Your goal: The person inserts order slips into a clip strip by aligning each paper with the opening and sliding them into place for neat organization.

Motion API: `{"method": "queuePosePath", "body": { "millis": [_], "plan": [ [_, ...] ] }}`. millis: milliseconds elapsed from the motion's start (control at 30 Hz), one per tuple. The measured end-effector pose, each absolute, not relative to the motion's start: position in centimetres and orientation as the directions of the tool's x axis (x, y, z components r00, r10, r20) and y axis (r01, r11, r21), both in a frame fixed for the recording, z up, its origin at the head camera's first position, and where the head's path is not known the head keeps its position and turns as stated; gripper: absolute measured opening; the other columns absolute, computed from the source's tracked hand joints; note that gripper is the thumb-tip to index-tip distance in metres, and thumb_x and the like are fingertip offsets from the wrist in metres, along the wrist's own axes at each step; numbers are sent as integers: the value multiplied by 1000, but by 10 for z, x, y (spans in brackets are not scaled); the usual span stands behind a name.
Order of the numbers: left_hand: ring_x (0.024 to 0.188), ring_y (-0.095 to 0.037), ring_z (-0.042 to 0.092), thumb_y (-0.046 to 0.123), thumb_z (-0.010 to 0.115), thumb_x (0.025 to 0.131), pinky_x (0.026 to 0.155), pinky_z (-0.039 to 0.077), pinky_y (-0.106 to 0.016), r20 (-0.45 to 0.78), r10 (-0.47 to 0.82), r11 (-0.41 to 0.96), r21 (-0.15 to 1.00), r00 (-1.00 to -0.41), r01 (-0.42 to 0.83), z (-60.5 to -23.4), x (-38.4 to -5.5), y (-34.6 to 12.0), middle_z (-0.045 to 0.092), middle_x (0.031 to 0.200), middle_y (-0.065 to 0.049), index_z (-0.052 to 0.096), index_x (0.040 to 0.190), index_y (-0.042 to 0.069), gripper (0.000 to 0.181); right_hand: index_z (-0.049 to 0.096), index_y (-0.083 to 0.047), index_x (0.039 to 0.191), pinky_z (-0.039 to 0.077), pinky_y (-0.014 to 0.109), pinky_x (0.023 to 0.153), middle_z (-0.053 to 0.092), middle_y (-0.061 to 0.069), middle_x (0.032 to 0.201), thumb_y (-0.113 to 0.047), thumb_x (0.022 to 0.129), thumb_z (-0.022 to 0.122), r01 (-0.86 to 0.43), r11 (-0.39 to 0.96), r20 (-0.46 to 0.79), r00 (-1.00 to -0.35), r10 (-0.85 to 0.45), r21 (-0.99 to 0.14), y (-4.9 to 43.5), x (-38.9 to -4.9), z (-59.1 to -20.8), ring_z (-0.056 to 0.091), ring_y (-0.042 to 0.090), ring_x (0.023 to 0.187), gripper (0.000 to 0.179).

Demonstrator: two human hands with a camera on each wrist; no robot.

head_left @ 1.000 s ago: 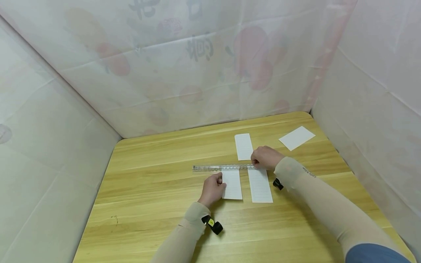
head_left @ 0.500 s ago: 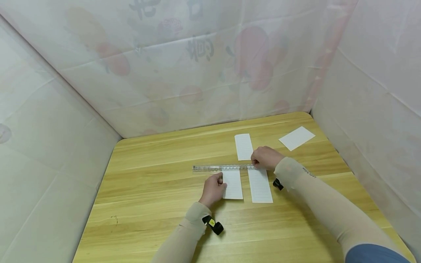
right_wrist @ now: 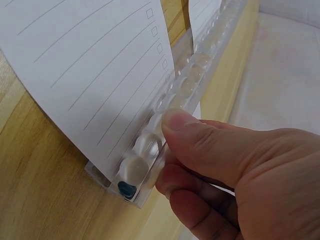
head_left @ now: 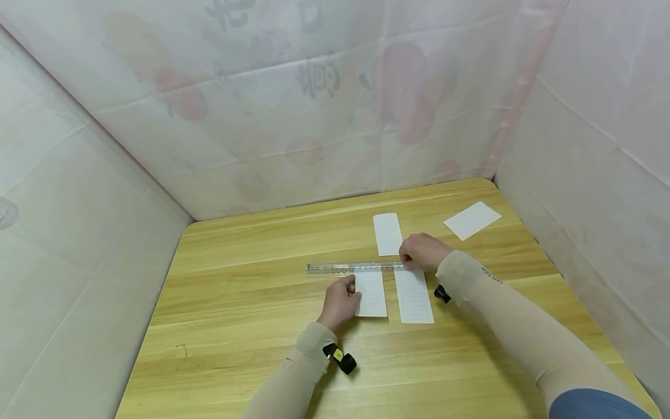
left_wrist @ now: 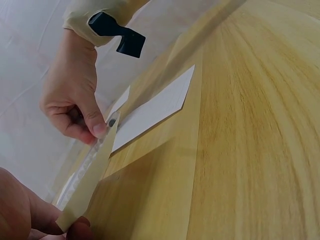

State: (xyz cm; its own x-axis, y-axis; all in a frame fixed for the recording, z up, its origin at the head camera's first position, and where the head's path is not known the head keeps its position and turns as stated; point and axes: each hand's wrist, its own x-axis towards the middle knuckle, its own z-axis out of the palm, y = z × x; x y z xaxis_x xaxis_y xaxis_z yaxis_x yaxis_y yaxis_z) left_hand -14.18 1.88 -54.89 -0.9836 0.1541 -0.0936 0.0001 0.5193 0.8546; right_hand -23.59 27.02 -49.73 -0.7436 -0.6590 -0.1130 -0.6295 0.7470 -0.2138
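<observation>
A clear plastic ruler-like strip [head_left: 330, 268] with a bumpy ridge spans the middle of the table in the head view. My right hand [head_left: 425, 252] pinches its right end between thumb and fingers, plainly seen in the right wrist view. Under that end lies the top of a lined paper slip [head_left: 416, 298] with checkboxes. My left hand [head_left: 339, 299] pinches the left edge of a second paper slip [head_left: 371, 295], whose top meets the strip. In the left wrist view this second slip [left_wrist: 90, 185] stands tilted off the table, its underside showing.
Behind the strip lies another lined slip [head_left: 388, 234]. A white paper slip [head_left: 473, 220] rests at an angle at the back right of the wooden table [head_left: 235, 302]. Pale printed cloth walls [head_left: 293, 116] close in the back and both sides.
My left hand and the slip it pinches have shifted very slightly to the right. The right hand and the clear strip look still.
</observation>
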Motion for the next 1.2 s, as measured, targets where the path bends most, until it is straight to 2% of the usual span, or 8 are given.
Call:
{"method": "queuePosePath", "body": {
  "millis": [167,400,767,1200],
  "plan": [
    [65,-9,44,1,61,89,75,44,-29,-97,154,511,860,-983,-4,-549,-141,19,53,79,1,57,127,-6,39,65,-19,65,41,27,59,55,-11,64,-2,80,70,-635,742,-105,-740,-664,-217,270,-235,-497,45,9,59,24],
    [65,-9,45,3,61,90,65,42,-26,-113,132,504,863,-985,-31,-547,-139,22,52,80,2,50,135,-6,47,64,-18,65,41,28,60,55,-9,64,-1,81,70,-627,747,-116,-744,-659,-222,269,-233,-493,45,10,60,23],
    [60,-9,38,0,60,89,71,38,-30,-108,155,515,857,-982,-13,-544,-141,22,48,75,1,54,131,-6,42,66,-16,66,42,28,60,56,-9,65,-1,81,70,-630,748,-118,-743,-659,-210,267,-231,-489,45,10,60,22],
    [64,-9,43,0,60,90,68,40,-28,-110,175,497,867,-978,-9,-544,-140,25,50,79,0,52,133,-7,44,65,-17,66,41,28,59,54,-10,64,-1,81,68,-623,752,-124,-747,-654,-215,267,-231,-488,45,10,60,22]
  ]
}}
